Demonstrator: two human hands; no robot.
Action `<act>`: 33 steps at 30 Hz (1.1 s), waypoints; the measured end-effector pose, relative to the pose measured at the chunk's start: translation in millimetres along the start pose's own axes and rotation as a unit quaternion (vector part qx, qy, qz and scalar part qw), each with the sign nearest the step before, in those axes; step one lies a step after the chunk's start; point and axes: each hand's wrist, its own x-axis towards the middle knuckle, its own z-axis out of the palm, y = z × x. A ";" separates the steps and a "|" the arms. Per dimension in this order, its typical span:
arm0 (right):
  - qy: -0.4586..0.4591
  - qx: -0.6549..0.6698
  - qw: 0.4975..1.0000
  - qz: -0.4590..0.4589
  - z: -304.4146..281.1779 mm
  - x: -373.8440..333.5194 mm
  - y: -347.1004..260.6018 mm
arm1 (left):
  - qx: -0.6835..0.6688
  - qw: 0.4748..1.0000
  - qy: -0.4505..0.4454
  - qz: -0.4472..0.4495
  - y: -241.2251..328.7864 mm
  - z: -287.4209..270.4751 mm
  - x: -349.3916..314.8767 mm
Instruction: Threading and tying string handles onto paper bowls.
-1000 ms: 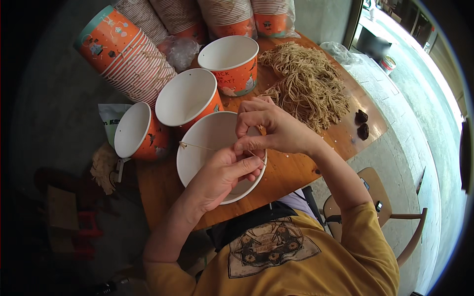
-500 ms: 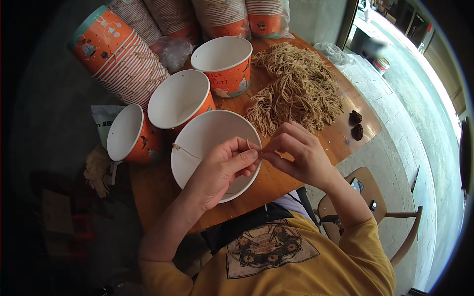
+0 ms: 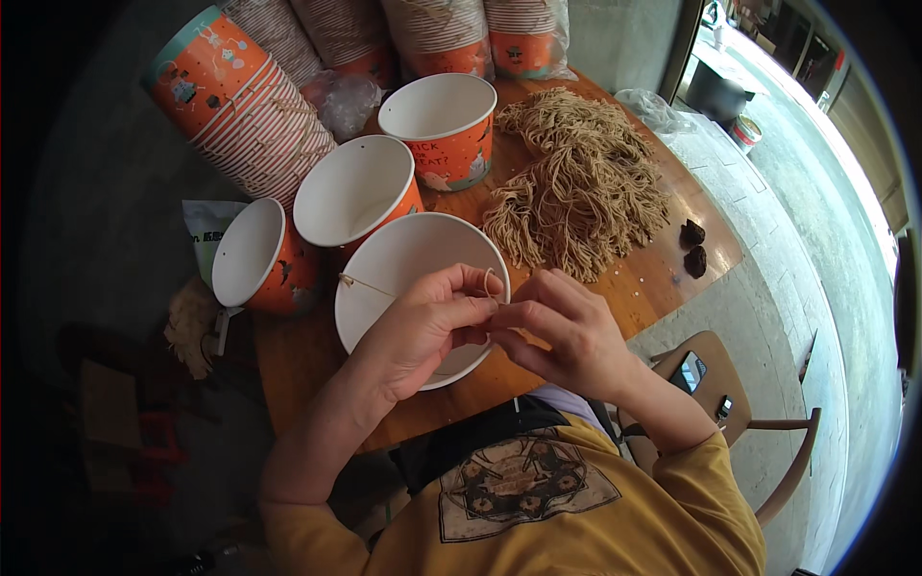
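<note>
A large white-lined paper bucket stands at the table's near edge, its mouth facing up. Tan cord is knotted at the left of its rim and runs across the opening toward my hands. Over the bucket's right rim, my left hand pinches the cord between thumb and fingers, and a small loop stands up at the fingertips. Meeting it there, my right hand is closed with its fingertips on the same cord. The exact knot is hidden by the fingers.
Orange printed buckets stand behind and left, beside a tilted nested stack. Bagged stacks line the back. A heap of tan cords covers the right side, near two dark lumps. A chair holds a phone.
My right hand has come slightly left and lower, closer against the left fingertips. A small cord loop now shows above the left fingers. The view has shifted slightly.
</note>
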 end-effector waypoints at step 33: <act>-0.201 0.336 0.910 0.138 -27.5 13.5 31.5 | 0.148 0.988 0.002 0.045 -0.5 14.2 -3.3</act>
